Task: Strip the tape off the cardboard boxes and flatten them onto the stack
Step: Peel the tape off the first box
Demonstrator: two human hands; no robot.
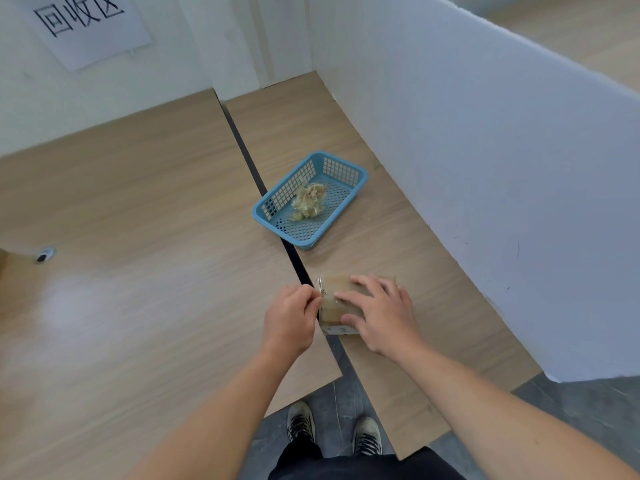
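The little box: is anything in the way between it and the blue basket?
Nothing visible. Only bare table lies between the box and the blue basket. The left hand pinches its tape; the right hand presses on top.

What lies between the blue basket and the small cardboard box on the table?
In the head view, only bare wooden tabletop lies between the blue basket and the cardboard box.

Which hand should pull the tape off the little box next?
Probably the left hand: it pinches the tape at the left edge of the box, while the right hand lies flat on top, steadying it.
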